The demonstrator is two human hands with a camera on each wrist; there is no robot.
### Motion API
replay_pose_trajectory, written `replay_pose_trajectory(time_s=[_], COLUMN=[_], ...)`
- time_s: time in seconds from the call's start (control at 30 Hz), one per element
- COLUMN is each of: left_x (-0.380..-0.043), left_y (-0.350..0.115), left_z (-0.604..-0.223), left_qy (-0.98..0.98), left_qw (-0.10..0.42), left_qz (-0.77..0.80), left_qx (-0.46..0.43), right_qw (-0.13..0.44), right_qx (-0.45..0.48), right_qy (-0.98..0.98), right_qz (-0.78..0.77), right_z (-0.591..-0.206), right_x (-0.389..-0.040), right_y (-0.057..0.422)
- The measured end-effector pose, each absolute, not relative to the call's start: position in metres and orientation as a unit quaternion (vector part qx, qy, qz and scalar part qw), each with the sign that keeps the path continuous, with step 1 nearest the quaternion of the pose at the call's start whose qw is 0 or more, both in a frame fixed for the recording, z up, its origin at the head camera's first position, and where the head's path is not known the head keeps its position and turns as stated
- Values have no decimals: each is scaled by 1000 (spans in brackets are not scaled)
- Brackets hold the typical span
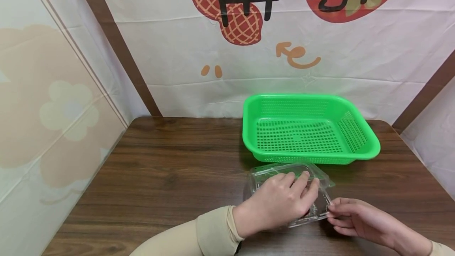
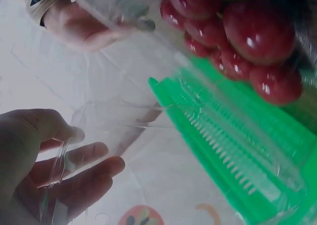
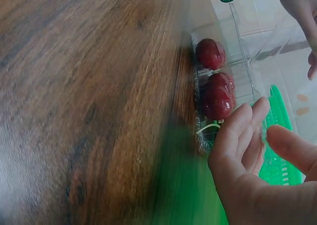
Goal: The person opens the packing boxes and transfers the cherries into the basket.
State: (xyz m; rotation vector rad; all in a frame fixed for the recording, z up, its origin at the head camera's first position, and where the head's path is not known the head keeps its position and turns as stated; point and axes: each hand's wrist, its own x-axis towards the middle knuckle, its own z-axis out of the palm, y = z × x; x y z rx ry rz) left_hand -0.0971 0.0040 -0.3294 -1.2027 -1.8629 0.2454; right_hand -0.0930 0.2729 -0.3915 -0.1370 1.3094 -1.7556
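Observation:
A clear plastic clamshell box (image 1: 295, 222) sits on the table just in front of the green basket, its lid (image 2: 106, 111) raised. Red grapes (image 2: 257, 31) on a pale green stem fill part of the box; in the head view the left hand mostly hides them. My left hand (image 1: 281, 200) reaches over the box and pinches the lid's edge between thumb and fingers. At the box's right side, my right hand (image 1: 359, 218) holds the clear rim with its thumb on top and fingers beneath.
A green perforated plastic basket (image 1: 369, 151) stands behind the box, near the table's back edge. The brown wooden table (image 1: 160, 185) reaches to a printed white cloth (image 1: 170, 50) at the back.

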Motion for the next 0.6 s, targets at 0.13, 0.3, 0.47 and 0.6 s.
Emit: replay_pose_trajectory(time_s=[0.13,0.3,0.47,0.6], left_x=[-98,-98,-96,-97], left_y=[0,-3,-6,-8], left_z=[-322,-317,-314,-312], left_qy=[-759,-761,-774,-773], left_qw=[434,435,431,441], left_qz=[100,107,89,84], left_qx=[-475,-470,-455,-449], right_qw=[451,453,464,472], right_qx=[-62,-68,-70,-75], right_qy=[535,530,505,486], right_qz=[-712,-714,-724,-732], right_z=[-392,-392,-391,-391], right_x=[-94,-96,-98,-100], right_y=[276,279,281,283])
